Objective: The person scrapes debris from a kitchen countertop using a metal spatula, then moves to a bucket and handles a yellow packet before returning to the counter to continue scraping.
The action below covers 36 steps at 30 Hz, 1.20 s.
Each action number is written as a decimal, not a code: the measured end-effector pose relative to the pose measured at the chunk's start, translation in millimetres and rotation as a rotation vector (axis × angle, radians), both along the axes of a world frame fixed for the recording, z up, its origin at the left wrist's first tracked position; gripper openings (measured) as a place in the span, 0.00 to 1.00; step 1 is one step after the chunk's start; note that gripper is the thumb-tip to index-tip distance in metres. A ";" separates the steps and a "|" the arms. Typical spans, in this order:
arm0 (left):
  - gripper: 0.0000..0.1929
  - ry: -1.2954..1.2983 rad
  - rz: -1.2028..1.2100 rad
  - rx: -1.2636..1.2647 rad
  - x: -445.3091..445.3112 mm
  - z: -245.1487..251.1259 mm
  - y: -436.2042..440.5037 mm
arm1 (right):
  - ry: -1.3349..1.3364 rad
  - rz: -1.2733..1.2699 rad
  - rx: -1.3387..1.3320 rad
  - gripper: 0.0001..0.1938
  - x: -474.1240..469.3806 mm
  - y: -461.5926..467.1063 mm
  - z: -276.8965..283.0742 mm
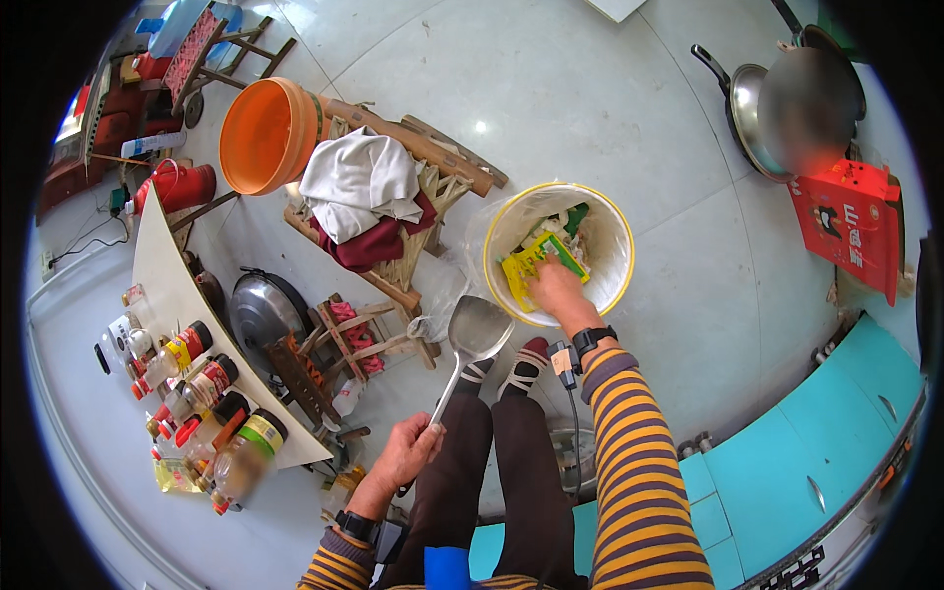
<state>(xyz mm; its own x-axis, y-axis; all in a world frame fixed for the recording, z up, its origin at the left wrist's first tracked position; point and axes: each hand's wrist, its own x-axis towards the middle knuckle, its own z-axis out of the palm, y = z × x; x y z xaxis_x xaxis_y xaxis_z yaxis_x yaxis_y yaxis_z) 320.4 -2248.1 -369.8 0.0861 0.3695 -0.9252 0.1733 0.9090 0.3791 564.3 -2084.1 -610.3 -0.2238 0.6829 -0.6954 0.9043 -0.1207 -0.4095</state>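
My left hand (pixel 408 451) grips the handle of a metal wok spatula (pixel 478 330), its broad blade pointing away from me, just short of a bin. Down inside that white waste bin (pixel 632 254) with a yellow rim, my right hand (pixel 559 287) has its fingers on a yellow-and-green plastic packet (pixel 522 274). The fingertips are partly hidden against the packet. Crumpled waste (pixel 566 225) lies beneath it in the bin. A clear plastic liner (pixel 476 247) hangs over the bin's left side.
Left of the bin, a low wooden seat (pixel 450 166) bears grey cloth (pixel 361 177), beside an orange bucket (pixel 258 140). A small folding stool (pixel 361 332) stands nearer. Jars crowd a table (pixel 168 251) at left. Pans (pixel 748 96) and a red box (pixel 848 221) are at right, above turquoise cabinets (pixel 796 457).
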 end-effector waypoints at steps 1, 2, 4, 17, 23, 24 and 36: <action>0.11 -0.002 -0.006 0.008 -0.7 0.0 0.4 | 0.016 -0.066 -0.006 0.15 2.6 5.5 0.3; 0.11 -0.005 -0.012 0.015 -1.4 -0.1 0.5 | 0.065 0.026 0.057 0.15 5.7 11.4 0.1; 0.11 -0.013 -0.012 0.023 -2.7 -1.8 0.5 | 0.165 0.189 0.223 0.16 10.4 23.6 -4.3; 0.11 -0.031 -0.016 0.009 -6.9 4.4 -5.6 | 0.624 -0.744 -0.007 0.15 21.1 16.0 -9.0; 0.11 -0.070 -0.040 0.073 2.4 18.4 -1.7 | 0.892 -1.386 -0.195 0.19 47.7 3.2 55.4; 0.11 -0.070 -0.051 0.085 3.8 22.1 -0.3 | 0.854 -1.411 -0.211 0.20 49.3 2.5 61.1; 0.12 -0.040 -0.040 0.130 2.6 60.4 12.2 | 0.689 -1.176 0.104 0.10 50.7 -17.0 114.3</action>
<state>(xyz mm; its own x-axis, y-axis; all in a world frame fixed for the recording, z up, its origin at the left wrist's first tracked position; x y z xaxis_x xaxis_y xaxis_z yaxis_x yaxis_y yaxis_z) 323.1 -2235.9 -309.5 0.1385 0.4814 -0.8655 0.1905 0.8446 0.5003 615.0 -2101.1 -496.0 0.2429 0.7503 -0.6149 -0.0994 -0.6113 -0.7852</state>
